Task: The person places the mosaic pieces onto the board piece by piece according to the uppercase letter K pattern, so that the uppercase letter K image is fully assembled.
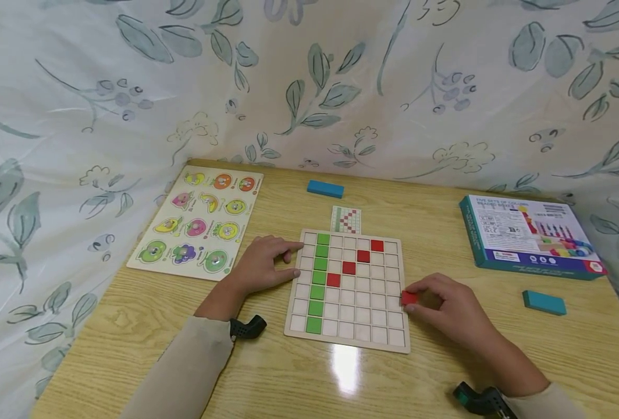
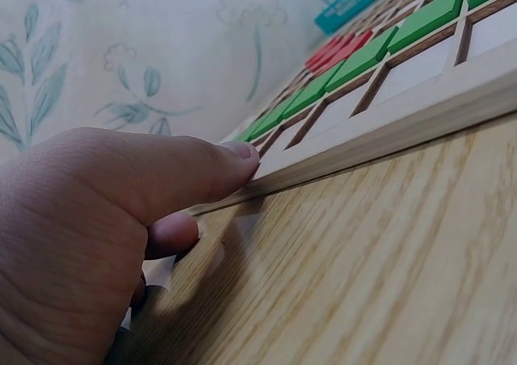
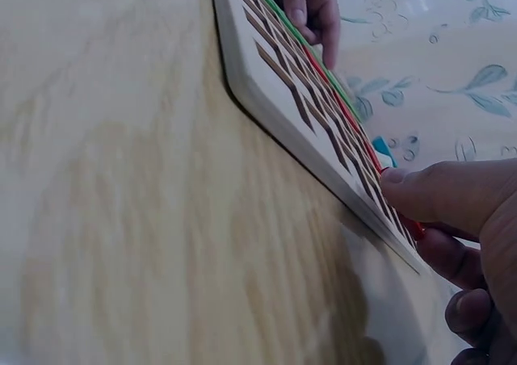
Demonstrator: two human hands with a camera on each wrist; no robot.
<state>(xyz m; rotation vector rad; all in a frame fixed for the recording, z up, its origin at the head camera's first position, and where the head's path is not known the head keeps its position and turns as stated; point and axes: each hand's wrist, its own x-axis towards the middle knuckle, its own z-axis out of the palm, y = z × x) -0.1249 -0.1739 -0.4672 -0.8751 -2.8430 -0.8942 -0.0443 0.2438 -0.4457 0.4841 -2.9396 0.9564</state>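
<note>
A square wooden grid board (image 1: 347, 343) lies on the table between my hands. Green tiles (image 1: 317, 292) fill its second column from the left, and several red tiles (image 1: 348, 267) climb in a diagonal to the upper right. My right hand (image 1: 453, 308) pinches a red square tile (image 1: 408, 298) between thumb and fingers at the board's right edge; the right wrist view shows the tile's red edge (image 3: 416, 229) by the rim. At the left edge rests my left hand (image 1: 259, 265), thumb and index finger extended against the frame, holding nothing.
A small pattern card (image 1: 346, 220) lies against the board's far edge, with a blue block (image 1: 325, 188) behind it. To the left is a fruit puzzle board (image 1: 155, 231). A boxed bead set (image 1: 529, 235) and a teal block (image 1: 544, 302) are on the right.
</note>
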